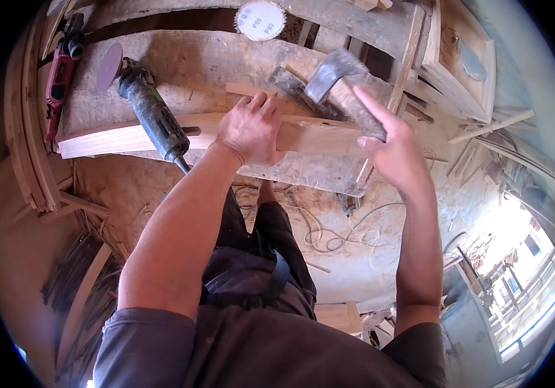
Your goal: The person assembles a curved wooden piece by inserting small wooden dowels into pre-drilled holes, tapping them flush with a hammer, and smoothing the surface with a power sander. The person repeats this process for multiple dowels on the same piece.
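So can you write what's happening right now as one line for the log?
left hand: pressed flat on wooden plank | right hand: gripping raised hatchet | angle grinder: lying on workbench

Angle grinder (pixel 151 113) blocks plank (pixel 128 134) left; middle bench (pixel 225 64) free.

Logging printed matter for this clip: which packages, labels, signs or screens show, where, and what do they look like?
Sanding disc: top centre, on the workbench planks; round, white face with small dark print marks.
Angle grinder: left of the left hand; a small green patch on its dark body, too blurred to tell.
No packages, signs or screens visible.
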Tool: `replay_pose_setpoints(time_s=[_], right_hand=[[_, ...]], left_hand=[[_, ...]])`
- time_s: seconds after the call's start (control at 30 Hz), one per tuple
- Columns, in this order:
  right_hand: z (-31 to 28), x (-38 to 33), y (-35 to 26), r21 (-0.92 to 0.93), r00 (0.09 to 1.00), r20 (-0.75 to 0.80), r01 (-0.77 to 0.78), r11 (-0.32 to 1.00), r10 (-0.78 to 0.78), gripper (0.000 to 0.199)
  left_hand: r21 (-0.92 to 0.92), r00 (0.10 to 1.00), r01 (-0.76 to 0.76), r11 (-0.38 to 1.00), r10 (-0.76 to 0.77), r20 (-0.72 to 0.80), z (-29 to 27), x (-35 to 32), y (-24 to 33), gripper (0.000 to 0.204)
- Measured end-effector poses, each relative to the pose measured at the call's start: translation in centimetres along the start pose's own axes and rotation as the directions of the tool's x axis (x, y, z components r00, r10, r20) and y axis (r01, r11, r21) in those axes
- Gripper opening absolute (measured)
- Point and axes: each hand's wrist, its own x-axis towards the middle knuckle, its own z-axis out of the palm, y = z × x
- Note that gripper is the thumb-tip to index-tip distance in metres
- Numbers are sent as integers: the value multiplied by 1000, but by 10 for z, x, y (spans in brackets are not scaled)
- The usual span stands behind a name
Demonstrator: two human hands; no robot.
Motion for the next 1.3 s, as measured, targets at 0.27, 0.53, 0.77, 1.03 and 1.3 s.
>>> replay_pose_setpoints(time_s=[0.27,0.53,0.77,1.03,1.3], right_hand=[[-12,9,-2,-117,993,117,38,992,-24,77],[4,-6,1,-28,999,36,22,999,-21,75],[-9,0,1,-97,992,122,27,995,-15,76],[14,4,25,-31,998,-38,52,998,-53,74],[37,-11,29,-8,998,-55,15,1000,-16,76]], left_hand=[[22,997,-28,999,30,-73,5,-3,-2,61],[-14,997,-28,1000,26,-71,3,-3,-1,59],[11,981,-54,999,55,-185,11,-5,-5,57],[0,981,-48,999,48,-190,6,-4,-1,61],[-22,985,-47,999,43,-164,6,-3,-2,61]])
